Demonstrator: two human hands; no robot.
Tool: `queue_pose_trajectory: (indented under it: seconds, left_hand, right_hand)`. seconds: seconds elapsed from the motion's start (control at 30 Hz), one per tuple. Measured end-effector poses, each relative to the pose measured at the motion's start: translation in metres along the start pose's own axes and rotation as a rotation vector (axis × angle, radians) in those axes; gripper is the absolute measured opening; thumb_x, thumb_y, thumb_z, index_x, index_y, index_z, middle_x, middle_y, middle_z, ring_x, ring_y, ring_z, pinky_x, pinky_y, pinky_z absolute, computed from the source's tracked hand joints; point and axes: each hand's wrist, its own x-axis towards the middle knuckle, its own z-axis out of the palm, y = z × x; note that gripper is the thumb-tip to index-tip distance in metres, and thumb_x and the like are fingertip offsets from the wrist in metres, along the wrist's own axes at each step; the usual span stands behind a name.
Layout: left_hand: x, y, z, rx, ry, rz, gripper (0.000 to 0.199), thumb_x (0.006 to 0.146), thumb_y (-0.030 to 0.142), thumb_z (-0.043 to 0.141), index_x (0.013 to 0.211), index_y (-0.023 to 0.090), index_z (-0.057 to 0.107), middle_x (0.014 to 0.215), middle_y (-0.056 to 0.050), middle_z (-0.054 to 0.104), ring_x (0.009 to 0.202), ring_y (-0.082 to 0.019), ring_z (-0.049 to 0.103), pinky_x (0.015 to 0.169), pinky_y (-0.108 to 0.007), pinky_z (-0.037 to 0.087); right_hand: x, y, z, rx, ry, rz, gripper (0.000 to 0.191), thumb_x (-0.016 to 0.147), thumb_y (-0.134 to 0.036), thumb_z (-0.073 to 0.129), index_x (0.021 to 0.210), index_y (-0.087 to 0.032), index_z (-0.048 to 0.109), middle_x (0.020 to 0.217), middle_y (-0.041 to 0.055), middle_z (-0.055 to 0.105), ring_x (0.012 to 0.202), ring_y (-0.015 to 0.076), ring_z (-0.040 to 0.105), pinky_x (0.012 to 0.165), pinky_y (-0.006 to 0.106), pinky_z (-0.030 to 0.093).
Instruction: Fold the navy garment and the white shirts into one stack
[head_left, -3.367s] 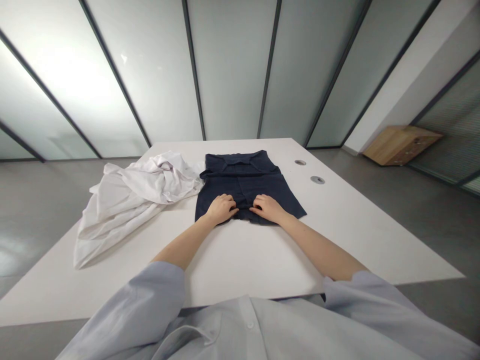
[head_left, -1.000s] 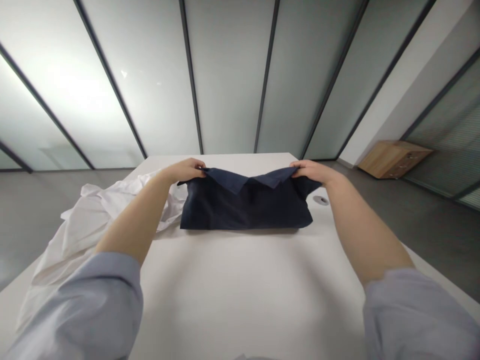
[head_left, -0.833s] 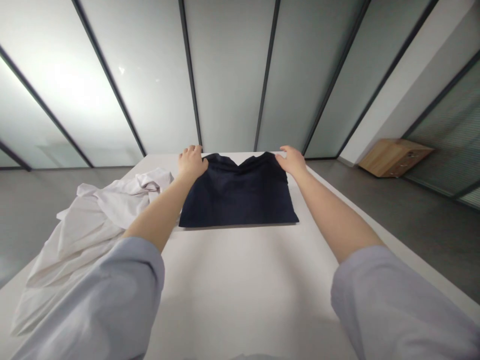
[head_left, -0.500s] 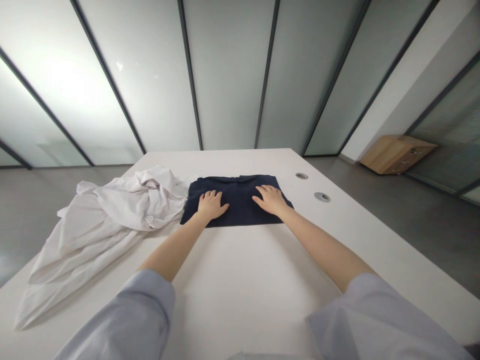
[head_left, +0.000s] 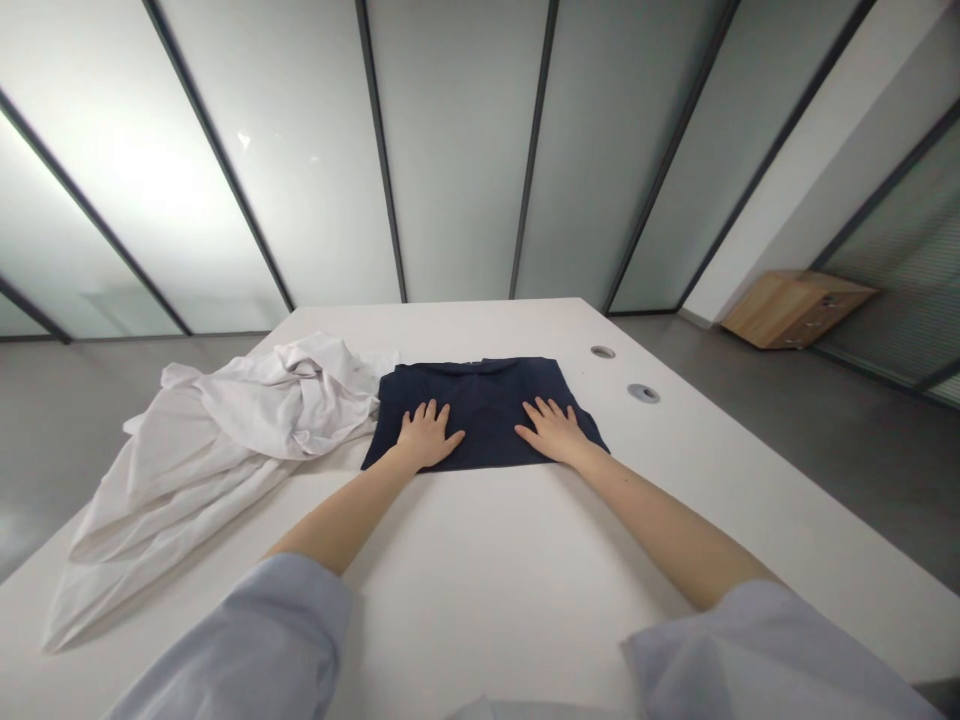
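Our left grip [head_left: 427, 436] and right grip [head_left: 553, 432] lie open, fingers spread, pressed flat on the folded navy shirt [head_left: 487, 400]; a crumpled white garment [head_left: 255, 420] sits just beside its left edge on the white surface [head_left: 487, 570].

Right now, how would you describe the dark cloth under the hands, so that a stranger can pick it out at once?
On the white table, look toward the far end. There lies a folded navy shirt, with the left hand and right hand flat on it. Unlike the crumpled white cloth at its left, it is dark and neat.
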Motion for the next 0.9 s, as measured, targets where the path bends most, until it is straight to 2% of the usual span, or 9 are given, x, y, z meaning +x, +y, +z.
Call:
queue_pose_trajectory:
  seconds: [0.13, 0.27, 0.37, 0.43, 0.53, 0.6, 0.73, 0.8, 0.9]
  left_hand:
    - [-0.027, 0.007, -0.011, 0.032, -0.017, 0.073, 0.074, 0.087, 0.064, 0.034, 0.143, 0.015, 0.040, 0.148, -0.022, 0.036, 0.131, -0.040, 0.039, 0.099, -0.056, 0.036]
    - [-0.029, -0.003, -0.034, -0.006, -0.099, 0.155, 0.066, 0.082, 0.064, 0.045, 0.132, 0.021, 0.052, 0.130, -0.017, 0.057, 0.115, -0.035, 0.055, 0.090, -0.045, 0.046]
    - [-0.005, -0.024, -0.049, -0.015, -0.025, -0.035, 0.051, 0.089, 0.051, 0.037, 0.126, 0.022, 0.056, 0.108, -0.014, 0.069, 0.100, -0.031, 0.064, 0.084, -0.042, 0.049]
    - [0.019, -0.042, -0.052, -0.007, 0.037, -0.143, 0.049, 0.090, 0.042, 0.036, 0.130, 0.018, 0.053, 0.110, -0.016, 0.068, 0.102, -0.031, 0.064, 0.085, -0.041, 0.049]
    - [0.053, -0.066, -0.046, -0.053, -0.013, -0.164, 0.053, 0.087, 0.033, 0.042, 0.138, 0.016, 0.046, 0.125, -0.014, 0.063, 0.113, -0.027, 0.059, 0.093, -0.035, 0.046]
    - [0.071, -0.077, -0.040, -0.100, -0.068, -0.165, 0.048, 0.085, 0.030, 0.046, 0.131, 0.018, 0.054, 0.125, -0.011, 0.063, 0.115, -0.024, 0.059, 0.095, -0.030, 0.044]
    - [0.093, -0.084, -0.031, -0.140, -0.092, -0.204, 0.035, 0.081, 0.030, 0.050, 0.108, 0.017, 0.069, 0.110, -0.010, 0.070, 0.104, -0.024, 0.064, 0.086, -0.027, 0.049]
    - [0.098, -0.083, -0.032, -0.189, -0.076, -0.242, 0.032, 0.080, 0.030, 0.050, 0.101, 0.016, 0.070, 0.104, -0.011, 0.071, 0.099, -0.024, 0.066, 0.081, -0.027, 0.050]
    - [0.102, -0.079, -0.037, -0.280, -0.029, -0.322, 0.028, 0.079, 0.029, 0.052, 0.094, 0.015, 0.071, 0.096, -0.012, 0.072, 0.093, -0.025, 0.067, 0.077, -0.029, 0.051]
  right_hand:
    - [-0.022, 0.004, -0.011, -0.051, 0.025, -0.065, 0.066, 0.088, -0.061, 0.040, 0.136, -0.018, 0.050, 0.139, 0.0186, 0.049, 0.127, 0.0379, 0.044, 0.107, 0.062, 0.019]
    - [-0.026, 0.012, -0.033, -0.070, -0.006, -0.121, 0.051, 0.087, -0.052, 0.047, 0.121, -0.018, 0.061, 0.112, 0.0159, 0.067, 0.105, 0.0335, 0.061, 0.099, 0.051, 0.037]
    - [-0.008, 0.020, -0.051, -0.016, 0.015, -0.032, 0.044, 0.090, -0.043, 0.044, 0.123, -0.019, 0.059, 0.104, 0.0131, 0.071, 0.096, 0.0303, 0.065, 0.084, 0.041, 0.047]
    - [0.012, 0.023, -0.058, 0.023, 0.063, 0.022, 0.044, 0.091, -0.036, 0.042, 0.129, -0.018, 0.055, 0.107, 0.0127, 0.070, 0.097, 0.0291, 0.065, 0.082, 0.038, 0.048]
    - [0.046, 0.025, -0.059, 0.067, 0.095, 0.036, 0.049, 0.089, -0.027, 0.045, 0.136, -0.016, 0.048, 0.116, 0.0123, 0.067, 0.104, 0.0263, 0.063, 0.087, 0.034, 0.046]
    - [0.067, 0.023, -0.055, 0.096, 0.074, 0.016, 0.051, 0.086, -0.025, 0.049, 0.136, -0.016, 0.048, 0.118, 0.0110, 0.066, 0.106, 0.0239, 0.061, 0.089, 0.030, 0.045]
    - [0.097, 0.019, -0.046, 0.128, -0.020, -0.003, 0.028, 0.083, -0.026, 0.053, 0.106, -0.018, 0.068, 0.104, 0.0081, 0.070, 0.096, 0.0209, 0.063, 0.081, 0.026, 0.046]
    - [0.105, 0.019, -0.045, 0.139, -0.015, 0.064, 0.020, 0.082, -0.027, 0.055, 0.093, -0.018, 0.070, 0.097, 0.0079, 0.071, 0.089, 0.0203, 0.064, 0.074, 0.025, 0.046]
    - [0.110, 0.021, -0.046, 0.172, 0.047, 0.200, 0.019, 0.081, -0.030, 0.057, 0.089, -0.018, 0.069, 0.093, 0.0083, 0.071, 0.086, 0.0204, 0.064, 0.069, 0.025, 0.045]
